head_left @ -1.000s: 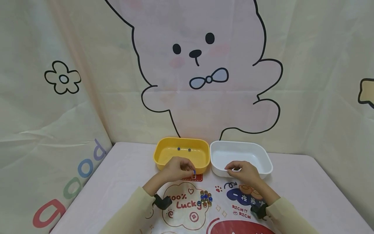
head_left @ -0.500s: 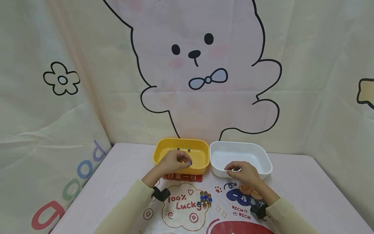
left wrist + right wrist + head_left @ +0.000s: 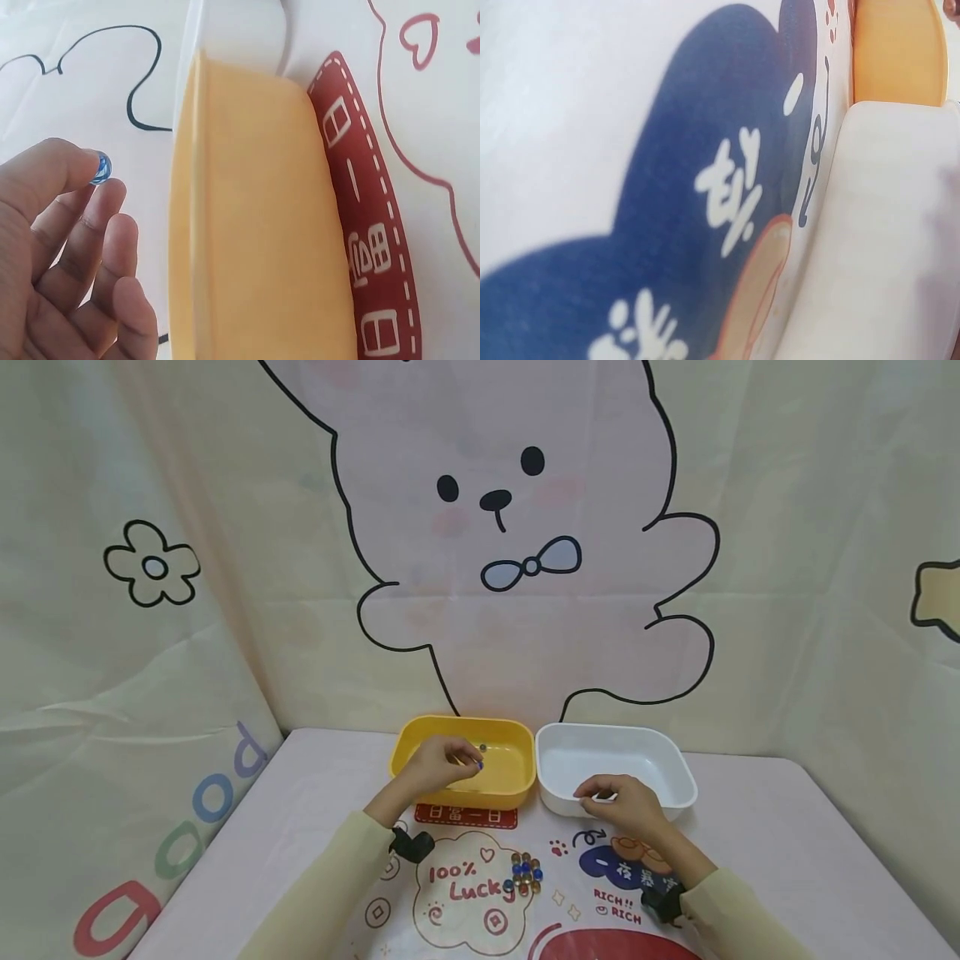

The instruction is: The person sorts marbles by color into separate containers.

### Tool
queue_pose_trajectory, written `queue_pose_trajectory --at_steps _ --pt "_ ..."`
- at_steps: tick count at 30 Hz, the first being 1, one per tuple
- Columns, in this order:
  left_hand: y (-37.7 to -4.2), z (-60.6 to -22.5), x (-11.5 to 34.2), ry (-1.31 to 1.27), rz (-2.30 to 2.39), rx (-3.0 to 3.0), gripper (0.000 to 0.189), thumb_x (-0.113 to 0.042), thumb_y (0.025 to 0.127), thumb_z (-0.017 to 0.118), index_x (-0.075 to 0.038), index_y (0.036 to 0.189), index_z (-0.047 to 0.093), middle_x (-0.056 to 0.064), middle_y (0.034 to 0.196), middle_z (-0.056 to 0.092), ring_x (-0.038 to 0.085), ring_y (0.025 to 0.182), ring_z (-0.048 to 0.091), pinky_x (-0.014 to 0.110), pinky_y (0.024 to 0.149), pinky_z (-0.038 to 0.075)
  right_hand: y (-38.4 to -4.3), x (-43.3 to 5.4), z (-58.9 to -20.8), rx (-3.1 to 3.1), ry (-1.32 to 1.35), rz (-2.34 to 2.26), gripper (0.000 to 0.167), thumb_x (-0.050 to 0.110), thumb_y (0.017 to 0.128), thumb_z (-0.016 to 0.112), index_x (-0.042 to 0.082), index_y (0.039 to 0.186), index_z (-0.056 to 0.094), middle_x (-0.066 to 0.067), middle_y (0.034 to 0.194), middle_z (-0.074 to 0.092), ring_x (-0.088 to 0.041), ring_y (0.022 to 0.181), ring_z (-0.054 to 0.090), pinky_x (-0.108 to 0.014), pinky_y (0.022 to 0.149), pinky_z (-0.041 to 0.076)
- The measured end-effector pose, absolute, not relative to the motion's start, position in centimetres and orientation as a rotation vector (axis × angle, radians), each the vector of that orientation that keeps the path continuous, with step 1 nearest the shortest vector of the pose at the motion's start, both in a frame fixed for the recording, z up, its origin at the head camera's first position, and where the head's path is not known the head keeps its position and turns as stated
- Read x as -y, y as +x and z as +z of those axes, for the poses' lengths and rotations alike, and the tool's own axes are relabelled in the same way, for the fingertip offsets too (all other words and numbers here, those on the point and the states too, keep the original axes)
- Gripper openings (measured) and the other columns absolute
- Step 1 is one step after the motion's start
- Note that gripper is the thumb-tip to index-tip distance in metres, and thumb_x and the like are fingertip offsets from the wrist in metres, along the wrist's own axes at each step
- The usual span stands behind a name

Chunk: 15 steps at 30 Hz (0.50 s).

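My left hand is over the yellow tub, pinching a blue marble between thumb and forefinger. The left wrist view shows the marble at the fingertips, its other fingers loosely bent. On the tub's floor a small dark marble shows just past the fingers. My right hand hovers at the near rim of the white tub, fingers loosely curled and nothing visible in them. A cluster of blue and amber marbles lies on the printed mat in front of the tubs.
Both tubs stand side by side at the back of the table, close to a curtain printed with a bear. A red printed label lies flat before the yellow tub. Another curtain hangs along the left side.
Pinching the blue marble, my left hand has moved from the yellow tub's front edge back and left over its inside. My right hand has stayed put.
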<state>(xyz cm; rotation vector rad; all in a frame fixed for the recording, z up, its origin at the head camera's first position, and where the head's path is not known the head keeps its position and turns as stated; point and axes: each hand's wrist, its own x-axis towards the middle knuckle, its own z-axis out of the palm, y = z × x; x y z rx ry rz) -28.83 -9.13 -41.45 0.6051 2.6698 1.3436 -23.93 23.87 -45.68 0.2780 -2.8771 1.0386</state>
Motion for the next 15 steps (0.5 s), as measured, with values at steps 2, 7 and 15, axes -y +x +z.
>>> queue_pose_trajectory --at_steps 2,7,15 --pt "-29.3 -41.7 9.3 0.589 1.357 -2.671 0.008 -0.022 0.084 0.072 -0.020 0.092 0.073 -0.004 0.086 0.067 0.015 0.075 0.058 0.027 0.062 0.049 -23.9 -23.8 -45.7 2.878 0.275 1.044 0.007 0.026 0.083 0.072 0.030 0.089 0.073 0.009 0.094 0.071 -0.015 0.089 0.060 -0.032 0.079 0.052" --pt "-30.4 -42.5 9.8 0.500 1.386 -2.671 0.008 -0.021 0.084 0.072 -0.018 0.092 0.072 -0.002 0.086 0.067 0.016 0.076 0.057 0.026 0.064 0.048 -24.0 -23.8 -45.8 2.881 0.273 1.044 0.007 0.026 0.083 0.072 0.030 0.089 0.073 0.010 0.094 0.071 -0.014 0.089 0.060 -0.032 0.080 0.052" --pt "-31.8 -43.3 10.1 0.451 1.411 -2.652 0.008 -0.020 0.084 0.073 -0.016 0.091 0.072 -0.001 0.084 0.067 0.015 0.073 0.056 0.025 0.062 0.044 -24.0 -24.0 -45.9 2.874 0.284 1.037 0.007 0.025 0.083 0.072 0.030 0.089 0.073 0.010 0.094 0.071 -0.014 0.089 0.060 -0.031 0.079 0.051"
